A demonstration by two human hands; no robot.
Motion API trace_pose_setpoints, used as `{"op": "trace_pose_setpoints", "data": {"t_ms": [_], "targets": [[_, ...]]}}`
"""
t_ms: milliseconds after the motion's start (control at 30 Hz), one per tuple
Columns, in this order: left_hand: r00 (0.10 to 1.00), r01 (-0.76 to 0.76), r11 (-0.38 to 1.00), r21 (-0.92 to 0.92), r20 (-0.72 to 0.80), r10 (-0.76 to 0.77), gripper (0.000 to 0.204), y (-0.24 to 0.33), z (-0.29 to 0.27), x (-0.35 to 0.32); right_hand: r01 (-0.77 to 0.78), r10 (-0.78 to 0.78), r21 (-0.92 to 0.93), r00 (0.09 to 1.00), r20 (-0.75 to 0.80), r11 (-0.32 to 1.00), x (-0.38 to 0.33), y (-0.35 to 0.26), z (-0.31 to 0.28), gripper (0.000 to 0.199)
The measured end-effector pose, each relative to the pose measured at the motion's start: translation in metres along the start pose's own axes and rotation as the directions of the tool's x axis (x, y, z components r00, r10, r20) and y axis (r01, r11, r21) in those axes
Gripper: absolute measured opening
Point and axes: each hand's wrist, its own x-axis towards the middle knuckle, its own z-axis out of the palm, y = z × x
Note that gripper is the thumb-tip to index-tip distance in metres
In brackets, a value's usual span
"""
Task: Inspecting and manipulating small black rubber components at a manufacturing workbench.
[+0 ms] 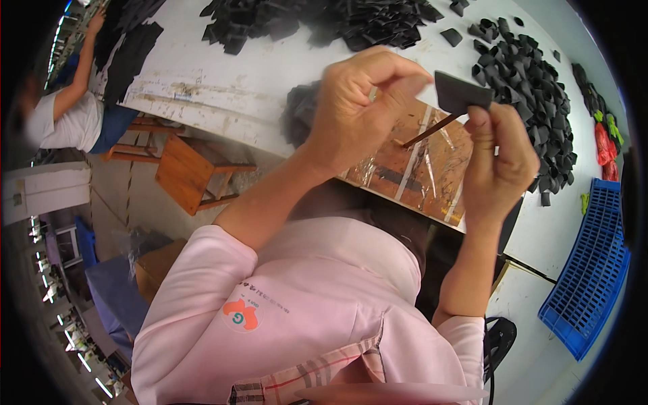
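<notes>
My right hand (pixel 499 145) pinches a small black fabric piece (pixel 459 91) by its lower right corner, between thumb and bent fingers. Just left of that piece is my left hand (pixel 361 101), its thumb and forefinger tips pressed together; whatever they hold, if anything, is too small to make out. Below both hands, a thin brown rod (pixel 432 130) slants up from a worn brown board (pixel 388 172) striped with pale tape. The rod's upper end passes behind or under the black piece. A dark heap of black pieces (pixel 300 111) is partly hidden by my left wrist.
Black pieces lie heaped on the white table, a large pile (pixel 533 101) at right and another (pixel 378 23) at the far side. A blue plastic crate (pixel 587 270) stands at right. Wooden stools (pixel 196 172) are at left, where another person (pixel 74 111) reaches over the table.
</notes>
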Motion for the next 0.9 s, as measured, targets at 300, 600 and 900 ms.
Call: {"op": "trace_pose_setpoints", "data": {"t_ms": [300,600,900], "targets": [[0.952,0.296,0.668,0.683,-0.267,-0.149,0.035,-0.075,-0.063,-0.054,-0.561,0.591,0.493,0.799,0.111,0.665,-0.021,0.034,-0.010,0.034],[0.988,0.156,0.547,0.823,-0.130,-0.087,0.008,-0.099,-0.051,-0.038,-0.761,0.566,0.334,0.641,0.519,0.556,-0.071,0.000,0.014,0.026],[0.938,-0.335,0.833,0.440,0.235,0.253,0.022,-0.029,-0.022,-0.050,-0.784,0.440,0.484,0.304,0.845,-0.389,-0.066,0.005,0.043,0.028]]}}
